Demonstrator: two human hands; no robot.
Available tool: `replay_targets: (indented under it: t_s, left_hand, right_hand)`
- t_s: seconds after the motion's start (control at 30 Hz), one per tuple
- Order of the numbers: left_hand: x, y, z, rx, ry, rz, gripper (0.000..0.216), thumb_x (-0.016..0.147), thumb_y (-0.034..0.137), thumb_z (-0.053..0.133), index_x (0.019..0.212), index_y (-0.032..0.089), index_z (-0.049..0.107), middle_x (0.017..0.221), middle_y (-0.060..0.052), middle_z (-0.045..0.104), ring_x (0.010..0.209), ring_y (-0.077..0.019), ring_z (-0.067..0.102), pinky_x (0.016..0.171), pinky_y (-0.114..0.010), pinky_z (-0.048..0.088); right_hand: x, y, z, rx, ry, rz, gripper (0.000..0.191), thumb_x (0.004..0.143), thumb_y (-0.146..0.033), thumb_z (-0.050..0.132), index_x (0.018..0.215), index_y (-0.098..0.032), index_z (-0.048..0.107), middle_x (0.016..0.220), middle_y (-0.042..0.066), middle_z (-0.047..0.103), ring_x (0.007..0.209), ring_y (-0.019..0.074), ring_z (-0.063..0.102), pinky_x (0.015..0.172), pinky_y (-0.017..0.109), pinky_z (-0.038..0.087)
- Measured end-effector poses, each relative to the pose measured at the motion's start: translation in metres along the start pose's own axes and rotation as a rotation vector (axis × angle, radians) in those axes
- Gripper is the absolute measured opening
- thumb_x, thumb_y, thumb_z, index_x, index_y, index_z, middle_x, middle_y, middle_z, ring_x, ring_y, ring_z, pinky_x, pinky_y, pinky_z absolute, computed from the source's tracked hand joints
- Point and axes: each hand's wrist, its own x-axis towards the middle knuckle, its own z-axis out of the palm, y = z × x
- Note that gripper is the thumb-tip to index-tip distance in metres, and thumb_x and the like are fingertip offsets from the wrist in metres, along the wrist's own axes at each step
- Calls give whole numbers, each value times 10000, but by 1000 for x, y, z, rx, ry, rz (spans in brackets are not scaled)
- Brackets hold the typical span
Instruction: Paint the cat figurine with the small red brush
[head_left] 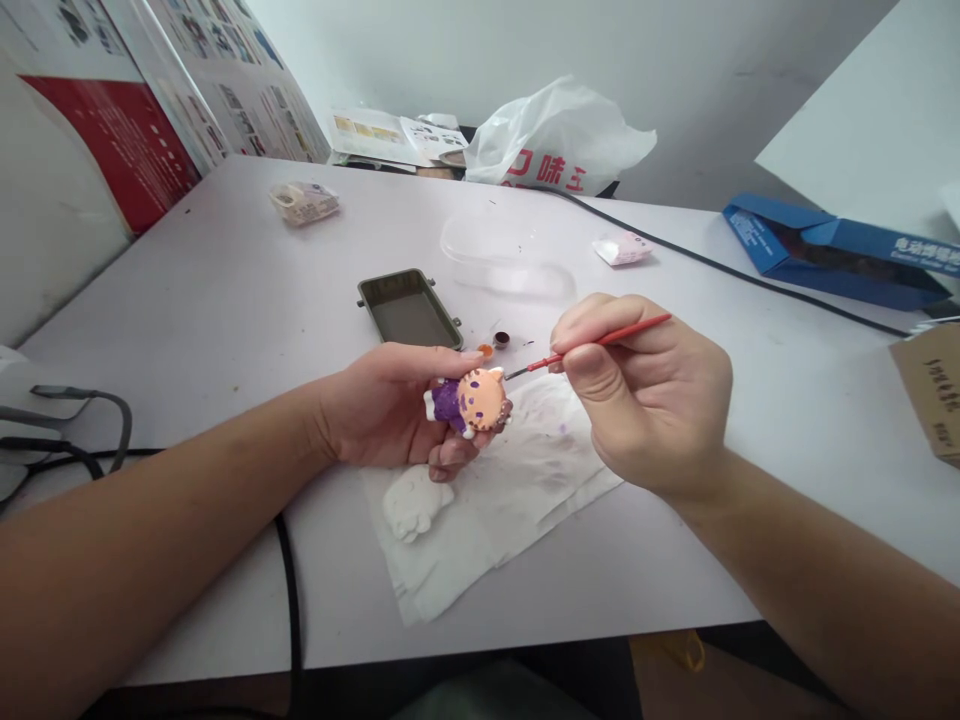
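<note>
Between the thumb and fingers of my left hand (390, 400) is a small painted figurine (480, 400), with an orange face, purple body and white feet. My right hand (652, 400) pinches a thin red paintbrush (600, 341). Its dark tip is at the edge of the figurine's head, by an ear; whether it touches I cannot tell. Below my left hand an unpainted white figurine (415, 503) lies on stained white tissues (495, 530). Just beyond the held figurine stand a small pot of orange paint (485, 352) and a pot of dark paint (502, 340).
Behind my left hand sits an olive-green tray (409, 310). Farther back are a clear plastic container (510, 260) and two small packets, one at left (304, 203), one at right (622, 249). A black cable (720, 262) runs toward a blue box (832, 255). Another cable (291, 590) crosses the near edge.
</note>
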Motion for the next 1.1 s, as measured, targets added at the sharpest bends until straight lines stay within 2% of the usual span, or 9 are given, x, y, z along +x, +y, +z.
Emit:
replay_targets:
  t_s: [0.1, 0.3, 0.53, 0.77, 0.87, 0.97, 1.1]
  left_hand:
    - [0, 0, 1, 24, -9, 5, 378, 868, 480, 641, 831, 111, 717, 714, -45, 635, 591, -108, 537, 569, -223, 482]
    - [-2, 0, 4, 87, 27, 5, 385, 877, 502, 618, 801, 139, 722, 702, -46, 610, 582, -121, 492, 558, -253, 449]
    - [-2, 0, 3, 70, 19, -5, 379, 879, 501, 617, 827, 142, 725, 683, -41, 598, 602, -128, 487, 570, -253, 443]
    - [-3, -1, 2, 78, 10, -1, 380, 875, 498, 626, 821, 137, 734, 688, -45, 599, 602, -122, 496, 595, -249, 464]
    - [-3, -4, 2, 159, 28, 25, 378, 846, 511, 665, 848, 138, 727, 675, -40, 594, 623, -134, 528, 638, -259, 496]
    - [-4, -7, 6, 296, 31, 87, 353, 865, 494, 672, 866, 143, 704, 775, -35, 599, 690, -128, 544, 672, -234, 496]
    - [-6, -9, 13, 453, 28, 117, 317, 916, 475, 646, 906, 162, 696, 884, -25, 585, 753, -114, 525, 734, -223, 473]
  right_hand:
    - [0, 1, 1, 1, -19, 19, 43, 932, -221, 653, 909, -238, 684, 865, 13, 709, 813, 158, 678, 763, 347, 590]
    - [3, 3, 1, -65, 38, 60, 85, 941, -277, 646, 869, -247, 679, 829, 18, 691, 779, 161, 668, 728, 346, 589]
    - [1, 1, 1, -20, -23, 50, 74, 937, -289, 647, 882, -246, 669, 844, 19, 704, 794, 169, 674, 745, 358, 594]
    - [7, 14, -3, -176, 113, 67, 118, 936, -312, 664, 862, -224, 692, 842, 23, 720, 763, 145, 672, 712, 303, 570]
    - [9, 28, -5, -209, 58, 136, 156, 921, -362, 680, 886, -211, 700, 855, 31, 738, 778, 164, 686, 713, 323, 562]
    - [10, 42, -5, -237, -7, 200, 220, 923, -410, 666, 894, -193, 692, 822, 28, 737, 776, 171, 687, 703, 329, 533]
    - [12, 51, -2, -355, -31, 169, 222, 926, -404, 658, 854, -196, 689, 802, 24, 727, 755, 164, 657, 700, 328, 497]
